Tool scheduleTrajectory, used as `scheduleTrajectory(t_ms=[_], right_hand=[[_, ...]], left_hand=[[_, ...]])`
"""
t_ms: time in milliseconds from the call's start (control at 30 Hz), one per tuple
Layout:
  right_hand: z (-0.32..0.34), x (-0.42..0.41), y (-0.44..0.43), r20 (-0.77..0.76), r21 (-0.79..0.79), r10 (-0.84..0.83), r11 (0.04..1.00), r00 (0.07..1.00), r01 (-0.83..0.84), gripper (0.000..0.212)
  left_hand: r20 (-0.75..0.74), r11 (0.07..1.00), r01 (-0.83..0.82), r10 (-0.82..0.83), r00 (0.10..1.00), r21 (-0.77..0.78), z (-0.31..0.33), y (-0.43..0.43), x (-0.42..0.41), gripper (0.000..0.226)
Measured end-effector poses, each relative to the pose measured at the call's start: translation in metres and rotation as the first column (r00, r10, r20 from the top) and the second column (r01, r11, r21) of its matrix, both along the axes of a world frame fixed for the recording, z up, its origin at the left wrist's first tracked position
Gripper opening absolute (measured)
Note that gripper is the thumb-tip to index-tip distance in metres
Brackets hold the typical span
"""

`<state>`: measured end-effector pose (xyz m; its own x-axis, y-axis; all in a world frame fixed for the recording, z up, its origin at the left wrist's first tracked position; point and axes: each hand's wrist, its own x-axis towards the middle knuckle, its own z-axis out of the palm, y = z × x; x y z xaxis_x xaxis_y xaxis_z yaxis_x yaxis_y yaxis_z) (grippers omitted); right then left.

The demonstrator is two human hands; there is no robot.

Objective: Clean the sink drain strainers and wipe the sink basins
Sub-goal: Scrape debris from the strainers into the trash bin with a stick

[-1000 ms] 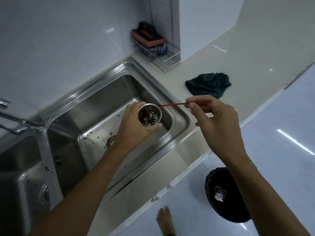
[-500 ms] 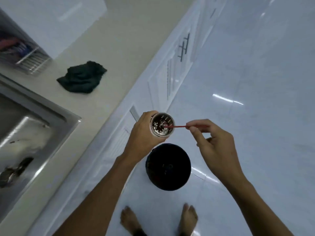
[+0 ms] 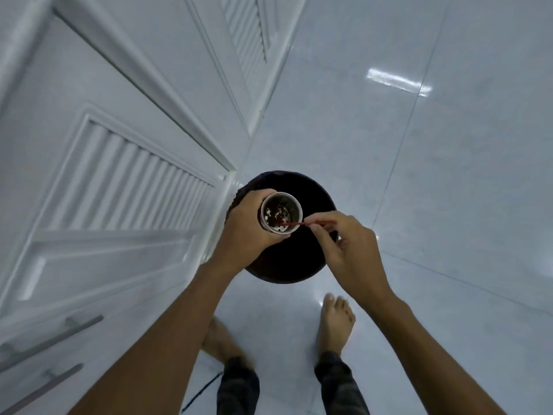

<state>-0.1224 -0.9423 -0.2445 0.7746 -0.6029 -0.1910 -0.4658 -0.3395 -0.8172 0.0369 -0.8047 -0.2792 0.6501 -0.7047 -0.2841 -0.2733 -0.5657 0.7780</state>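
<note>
My left hand [image 3: 248,226] grips a round metal drain strainer [image 3: 280,213], its open side facing up, with dark bits of debris inside. My right hand [image 3: 348,253] pinches a thin red stick [image 3: 302,224] whose tip reaches into the strainer cup. Both hands hover directly over a black trash bin [image 3: 287,265] standing on the floor. The sink is out of view.
White louvered cabinet doors [image 3: 119,187] with metal bar handles [image 3: 51,339] fill the left side. The glossy white tiled floor [image 3: 434,175] spreads to the right. My bare feet [image 3: 335,319] stand just behind the bin.
My view swung from the sink and counter down to the floor. Both hands carried the strainer and stick over the bin, and the stick's tip went deeper into the strainer.
</note>
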Motion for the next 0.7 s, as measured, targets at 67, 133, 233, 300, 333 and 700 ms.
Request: scheduleTrajectory(t_ms=[67,133,233,300,333,700], right_hand=[[-0.025,0.000,0.002,-0.016,-0.013,-0.054,0.998,0.998,0.053,0.016],[-0.042,-0.001,0.000,-0.015,0.012,-0.128,0.992,0.992,0.128,0.016],[-0.054,-0.007,0.007,-0.011,0.032,-0.110,0.993,0.994,0.110,0.014],[-0.058,-0.009,0.017,-0.035,0.052,-0.059,0.997,0.998,0.061,0.016],[-0.061,-0.009,0.020,-0.055,0.052,-0.050,0.997,0.997,0.053,0.017],[-0.060,0.006,0.035,-0.091,-0.012,-0.262,0.965,0.961,0.262,0.019]], left_hand=[[-0.003,1.000,0.010,-0.010,1.000,0.016,-0.020,0.005,-0.003,0.075],[-0.007,0.999,0.010,-0.009,1.000,0.040,-0.035,0.008,-0.006,0.074],[-0.016,0.996,-0.001,0.003,1.000,0.088,-0.048,0.009,-0.009,0.079],[-0.040,0.992,-0.019,0.024,0.999,0.123,-0.052,0.008,-0.013,0.089],[-0.057,0.991,-0.032,0.040,0.998,0.133,-0.054,0.008,-0.015,0.092],[0.003,0.986,-0.062,0.063,0.998,0.155,-0.046,-0.002,-0.020,0.073]])
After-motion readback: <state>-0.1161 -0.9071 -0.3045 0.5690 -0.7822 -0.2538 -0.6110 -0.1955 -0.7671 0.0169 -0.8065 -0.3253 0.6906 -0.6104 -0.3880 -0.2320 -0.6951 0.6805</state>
